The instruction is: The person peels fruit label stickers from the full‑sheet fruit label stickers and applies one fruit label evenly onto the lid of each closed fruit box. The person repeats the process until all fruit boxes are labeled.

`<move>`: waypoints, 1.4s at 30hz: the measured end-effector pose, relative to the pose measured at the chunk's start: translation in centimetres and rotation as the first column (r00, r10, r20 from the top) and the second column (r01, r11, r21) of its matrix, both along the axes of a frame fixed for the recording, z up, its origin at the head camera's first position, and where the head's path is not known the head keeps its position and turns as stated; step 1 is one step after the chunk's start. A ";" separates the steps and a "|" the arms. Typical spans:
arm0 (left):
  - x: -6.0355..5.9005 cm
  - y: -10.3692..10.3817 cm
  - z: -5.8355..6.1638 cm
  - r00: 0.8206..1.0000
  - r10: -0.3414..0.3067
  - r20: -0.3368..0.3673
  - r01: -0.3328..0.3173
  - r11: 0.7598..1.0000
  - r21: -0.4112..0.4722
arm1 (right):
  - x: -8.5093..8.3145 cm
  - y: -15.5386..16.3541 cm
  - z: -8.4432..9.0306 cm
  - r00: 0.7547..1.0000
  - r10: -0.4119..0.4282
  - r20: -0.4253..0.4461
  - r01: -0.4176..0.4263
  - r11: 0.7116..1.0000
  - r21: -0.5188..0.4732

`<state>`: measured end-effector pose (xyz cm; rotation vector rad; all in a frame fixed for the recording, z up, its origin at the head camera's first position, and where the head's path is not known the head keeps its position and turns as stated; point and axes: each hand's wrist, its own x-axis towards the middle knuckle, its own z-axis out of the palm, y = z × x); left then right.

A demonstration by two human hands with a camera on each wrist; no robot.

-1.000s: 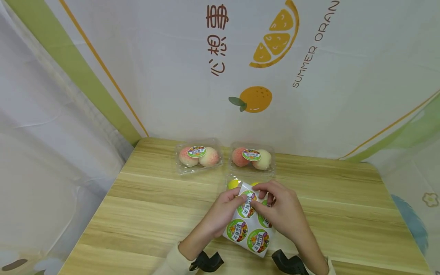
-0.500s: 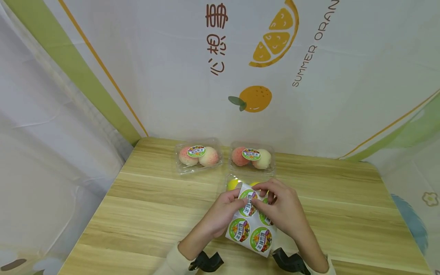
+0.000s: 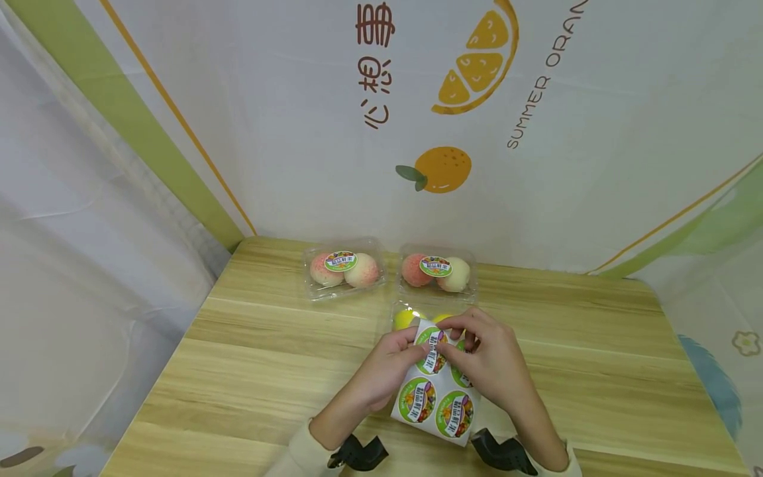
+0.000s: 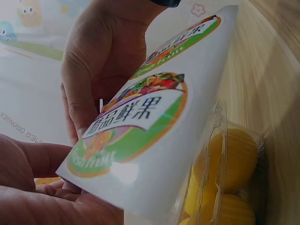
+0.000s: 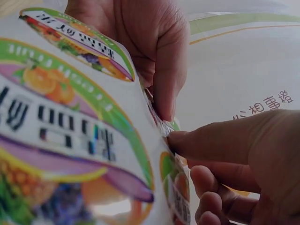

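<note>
Both hands hold a white sheet of round fruit stickers (image 3: pixel 438 384) low over the table, its face turned up. My left hand (image 3: pixel 386 370) grips the upper left side, thumb on top. My right hand (image 3: pixel 493 364) pinches at the sheet near its top, thumb against the edge of the uppermost sticker (image 3: pixel 432 351); in the right wrist view the thumb (image 5: pixel 211 140) meets the bent edge of the sheet. Behind the sheet, partly hidden, stands a clear plastic box holding yellow fruit (image 4: pixel 234 159).
At the back of the wooden table (image 3: pixel 256 344) stand two clear boxes of pink and pale peach-like fruit, the left box (image 3: pixel 372 248) and the right box (image 3: pixel 467 255), each with a round sticker on its lid. A printed curtain (image 3: pixel 298 132) hangs behind.
The sticker sheet has swung slightly, its lower end shifting to the right. Both hands keep their hold and have barely moved.
</note>
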<state>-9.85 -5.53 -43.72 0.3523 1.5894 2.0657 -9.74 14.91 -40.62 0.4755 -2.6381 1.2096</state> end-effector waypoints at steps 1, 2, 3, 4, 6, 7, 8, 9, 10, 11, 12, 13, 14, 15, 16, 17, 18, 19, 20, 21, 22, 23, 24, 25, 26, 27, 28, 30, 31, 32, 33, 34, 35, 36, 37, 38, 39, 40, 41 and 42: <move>0.0 0.0 0.0 1.000 -0.002 -0.002 0.002 1.000 0.000 | 0.0 0.0 0.0 1.000 -0.001 0.001 0.001 1.000 0.000; 0.0 0.0 0.0 1.000 -0.003 -0.003 0.003 1.000 -0.002 | 0.0 0.0 0.0 1.000 -0.002 0.002 0.002 1.000 0.000; 0.0 0.0 0.0 1.000 -0.003 -0.003 0.003 1.000 -0.004 | 0.0 0.0 0.0 1.000 -0.003 0.003 0.003 1.000 -0.001; 0.0 0.0 0.0 1.000 -0.004 -0.002 0.004 1.000 -0.005 | 0.1 0.0 0.0 1.000 -0.004 0.003 0.004 1.000 -0.001; 0.0 -0.1 0.1 1.000 -0.006 -0.001 0.006 1.000 -0.008 | 0.1 0.0 0.0 1.000 -0.004 0.004 0.004 1.000 -0.001; 0.0 -0.1 0.1 1.000 -0.006 0.000 0.006 1.000 -0.011 | 0.1 0.0 0.0 1.000 -0.004 0.004 0.004 1.000 -0.002; 0.0 -0.1 0.1 1.000 -0.004 0.001 0.004 1.000 -0.014 | 0.1 0.0 0.0 1.000 -0.003 0.004 0.003 1.000 -0.002; 0.0 -0.1 0.1 1.000 -0.005 -0.001 0.005 1.000 -0.016 | 0.1 0.0 0.0 1.000 -0.003 0.004 0.003 1.000 -0.002; 0.1 -0.1 0.1 1.000 -0.005 -0.002 0.005 1.000 -0.017 | 0.1 0.0 0.0 1.000 -0.004 0.003 0.004 1.000 -0.001; 0.1 -0.1 0.1 1.000 -0.008 -0.006 0.007 1.000 -0.019 | 0.1 0.0 0.0 1.000 -0.004 0.001 0.004 1.000 -0.002; 0.1 -0.1 0.1 1.000 -0.008 -0.009 0.008 1.000 -0.021 | 0.1 0.0 0.0 1.000 -0.004 -0.001 0.004 1.000 -0.002; 0.1 -0.1 0.0 1.000 -0.010 -0.012 0.010 1.000 -0.021 | 0.1 0.0 0.0 1.000 -0.004 -0.004 0.004 1.000 -0.002; 0.1 -0.2 0.0 1.000 -0.011 -0.014 0.011 1.000 -0.022 | 0.0 0.0 0.0 1.000 -0.004 -0.007 0.004 1.000 -0.002; 0.1 -0.2 0.0 1.000 -0.013 -0.016 0.013 1.000 -0.021 | 0.0 0.0 0.0 1.000 -0.004 -0.010 0.004 1.000 -0.002; 0.1 -0.2 0.0 1.000 -0.013 -0.017 0.013 1.000 -0.022 | 0.0 0.0 -0.1 1.000 -0.004 -0.014 0.004 1.000 -0.002; 0.1 -0.1 0.0 1.000 -0.014 -0.017 0.013 1.000 -0.022 | 0.0 0.0 -0.1 1.000 -0.003 -0.016 0.003 1.000 -0.003; 0.1 -0.1 0.0 1.000 -0.011 -0.015 0.011 1.000 -0.021 | 0.0 0.0 -0.1 1.000 -0.003 -0.018 0.003 1.000 -0.003; 0.0 -0.1 -0.1 1.000 -0.009 -0.011 0.009 1.000 -0.019 | 0.0 0.0 -0.1 1.000 -0.004 -0.019 0.004 1.000 -0.003; 0.0 -0.1 -0.1 1.000 -0.006 -0.005 0.006 1.000 -0.017 | 0.0 0.0 -0.1 1.000 -0.005 -0.020 0.004 1.000 -0.003; 0.0 0.0 -0.1 1.000 -0.002 0.002 0.002 1.000 -0.015 | 0.0 0.0 -0.1 1.000 -0.005 -0.021 0.005 1.000 -0.004; 0.0 0.0 -0.1 1.000 0.002 0.008 -0.001 1.000 -0.013 | 0.0 0.0 -0.1 1.000 -0.005 -0.022 0.005 1.000 -0.005; 0.0 0.0 -0.1 1.000 0.006 0.015 -0.006 1.000 -0.012 | 0.1 0.0 -0.1 1.000 -0.005 -0.022 0.005 1.000 -0.005; 0.0 0.0 -0.2 1.000 0.008 0.021 -0.008 1.000 -0.010 | 0.1 0.0 -0.1 1.000 -0.005 -0.023 0.005 1.000 -0.006; 0.0 0.0 -0.2 1.000 0.010 0.025 -0.010 1.000 -0.008 | 0.1 0.0 -0.1 1.000 -0.004 -0.025 0.004 1.000 -0.006; -0.1 0.0 -0.2 1.000 0.010 0.028 -0.010 1.000 -0.006 | 0.1 0.0 -0.1 1.000 -0.003 -0.027 0.003 1.000 -0.008; -0.1 0.0 -0.2 1.000 0.009 0.029 -0.009 1.000 -0.004 | 0.1 0.0 -0.1 1.000 -0.001 -0.029 0.001 1.000 -0.008; -0.1 0.0 -0.3 1.000 0.008 0.030 -0.007 1.000 -0.004 | 0.1 0.0 -0.1 1.000 0.002 -0.031 -0.002 1.000 -0.008; -0.1 0.0 -0.3 1.000 0.004 0.030 -0.004 1.000 0.000 | 0.1 0.0 -0.1 0.999 0.005 -0.035 -0.005 1.000 -0.007; -0.1 0.0 -0.3 0.999 0.004 0.031 -0.004 1.000 0.002 | 0.1 0.0 -0.1 0.999 0.008 -0.037 -0.008 1.000 -0.007; -0.1 0.0 -0.3 0.999 0.005 0.033 -0.005 1.000 0.004 | 0.1 0.0 -0.1 0.999 0.010 -0.039 -0.010 1.000 -0.007; -0.1 0.0 -0.3 0.999 0.007 0.035 -0.007 1.000 0.002 | 0.1 0.0 -0.1 0.999 0.012 -0.041 -0.012 1.000 -0.008; -0.1 0.0 -0.3 0.999 0.010 0.037 -0.010 1.000 0.000 | 0.1 0.0 -0.1 0.999 0.014 -0.045 -0.015 1.000 -0.008; -0.1 0.0 -0.2 0.999 0.014 0.040 -0.014 1.000 -0.001 | 0.1 0.0 -0.1 0.999 0.017 -0.049 -0.017 1.000 -0.008; -0.1 0.0 -0.2 0.999 0.017 0.044 -0.017 1.000 -0.002 | 0.0 0.0 -0.1 0.998 0.019 -0.053 -0.019 1.000 -0.008; -0.1 0.0 -0.2 0.999 0.021 0.047 -0.021 1.000 -0.004 | 0.0 0.0 -0.1 0.998 0.022 -0.057 -0.022 1.000 -0.009; -0.1 0.0 -0.2 0.998 0.025 0.050 -0.024 1.000 -0.006 | 0.0 0.0 -0.2 0.998 0.025 -0.061 -0.025 1.000 -0.011; -0.1 0.0 -0.2 0.998 0.029 0.053 -0.028 1.000 -0.008 | 0.0 0.0 -0.2 0.997 0.027 -0.066 -0.028 1.000 -0.012; -0.1 0.0 -0.2 0.998 0.033 0.055 -0.033 0.999 -0.009 | 0.0 0.0 -0.2 0.997 0.030 -0.071 -0.031 0.999 -0.014; -0.1 0.1 -0.2 0.998 0.038 0.056 -0.037 0.999 -0.011 | 0.0 0.0 -0.2 0.997 0.033 -0.074 -0.034 0.999 -0.016; -0.1 0.0 -0.2 0.998 0.041 0.056 -0.041 0.999 -0.012 | 0.0 0.0 -0.2 0.996 0.035 -0.078 -0.036 0.999 -0.019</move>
